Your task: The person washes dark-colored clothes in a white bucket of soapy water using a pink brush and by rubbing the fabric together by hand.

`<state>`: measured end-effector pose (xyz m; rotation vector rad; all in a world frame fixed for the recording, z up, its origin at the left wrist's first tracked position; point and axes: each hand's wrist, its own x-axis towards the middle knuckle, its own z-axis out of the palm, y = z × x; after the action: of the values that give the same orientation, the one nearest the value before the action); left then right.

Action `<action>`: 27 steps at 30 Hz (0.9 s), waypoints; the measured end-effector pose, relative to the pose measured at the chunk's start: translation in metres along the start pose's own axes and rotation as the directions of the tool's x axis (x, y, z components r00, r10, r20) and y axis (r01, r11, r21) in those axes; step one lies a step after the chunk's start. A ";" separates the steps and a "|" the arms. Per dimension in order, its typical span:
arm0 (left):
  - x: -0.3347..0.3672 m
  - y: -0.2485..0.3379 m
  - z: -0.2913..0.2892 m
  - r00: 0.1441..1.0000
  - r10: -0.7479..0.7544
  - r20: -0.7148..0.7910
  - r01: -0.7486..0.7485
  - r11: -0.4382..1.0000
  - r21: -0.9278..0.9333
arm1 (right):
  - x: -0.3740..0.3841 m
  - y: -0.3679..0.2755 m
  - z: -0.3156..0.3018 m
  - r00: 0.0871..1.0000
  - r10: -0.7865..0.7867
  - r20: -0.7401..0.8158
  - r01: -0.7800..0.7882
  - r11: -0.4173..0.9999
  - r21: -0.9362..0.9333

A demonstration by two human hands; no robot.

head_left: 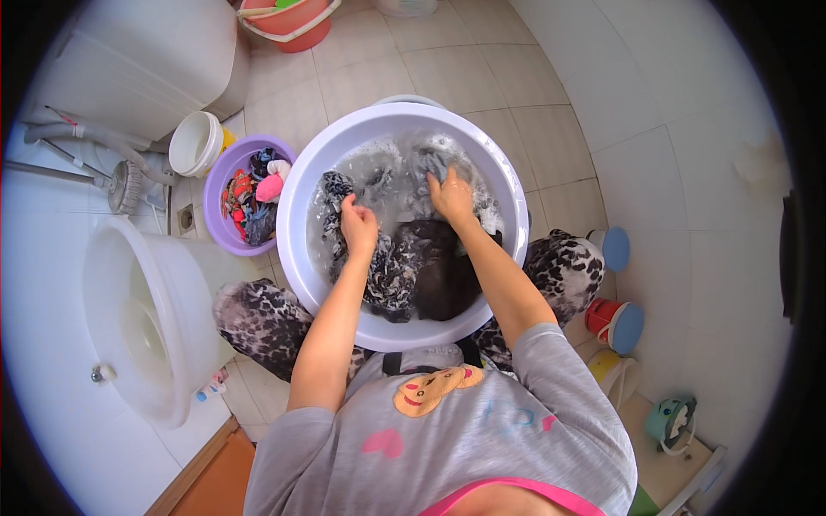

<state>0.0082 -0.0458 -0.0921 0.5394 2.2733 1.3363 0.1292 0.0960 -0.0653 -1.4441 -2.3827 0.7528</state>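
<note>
A large pale-lavender basin (292, 258) stands between my knees, filled with cloudy, sudsy water and wet clothes. Over its left side, my left hand (360, 227) is closed, its fingertips at a black-and-white patterned garment (391, 279) that runs down toward the near rim. My right hand (453, 196) grips a wet grey cloth (430, 161) near the far right of the water, its thumb and fingers bent around the fabric. Dark brown cloth (447, 275) lies partly under water in the near half, below my right forearm. Something white and frothy shows by the right inner wall.
Left of the basin sits a purple tub (217, 219) of colourful clothes, beside a white bucket (196, 144). A large white tub (155, 318) stands at the near left. An orange bucket (297, 30) is at the back. Several small buckets, one red (604, 318), line the right wall.
</note>
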 end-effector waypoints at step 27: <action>-0.049 0.033 -0.037 0.661 -0.148 0.736 -0.690 0.265 0.673 | -0.072 -0.003 0.005 0.840 0.521 0.155 -0.458 0.525 0.718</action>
<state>0.0316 -0.0837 -0.0379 1.6333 2.0162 -0.4340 0.1587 0.0303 -0.0646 -1.6769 -1.2593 1.5323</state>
